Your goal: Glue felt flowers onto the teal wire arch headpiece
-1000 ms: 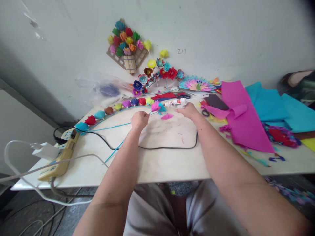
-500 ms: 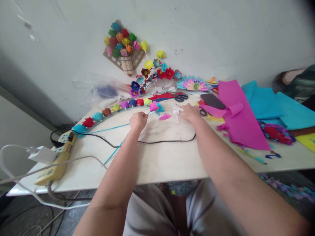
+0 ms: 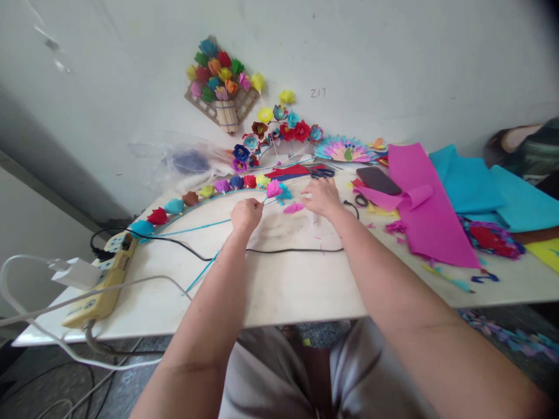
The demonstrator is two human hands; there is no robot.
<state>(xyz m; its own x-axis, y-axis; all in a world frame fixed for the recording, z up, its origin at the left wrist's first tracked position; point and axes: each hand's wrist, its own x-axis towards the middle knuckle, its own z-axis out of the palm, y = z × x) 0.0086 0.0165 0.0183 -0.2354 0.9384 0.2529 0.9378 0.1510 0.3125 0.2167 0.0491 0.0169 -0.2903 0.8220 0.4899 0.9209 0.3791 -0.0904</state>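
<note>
Pinched in my left hand (image 3: 247,214) is a thin blue cord (image 3: 200,226), close below a pink paper flower (image 3: 274,188). More paper flowers (image 3: 190,199) in several colours form a curved row along this cord to the left. My right hand (image 3: 321,196) is low over the table with its fingers curled inward. It covers most of a white, crumpled-looking thing, whose pale tail (image 3: 313,219) shows below; the fingertips are partly hidden. A loose pink petal (image 3: 293,208) lies between my hands. Dark scissors (image 3: 322,173) lie just beyond the right hand.
A yellow power strip (image 3: 102,282) with cables stands at the left. One black cable (image 3: 297,251) crosses the table (image 3: 301,291). On the right lie a phone (image 3: 378,180), magenta paper (image 3: 430,203) and blue paper (image 3: 467,180). Finished flowers (image 3: 301,131) stand by the wall.
My right hand has shifted left and over the white thing, which is now mostly hidden. A black cable end shows where the hand was. My left hand stays at the cord.
</note>
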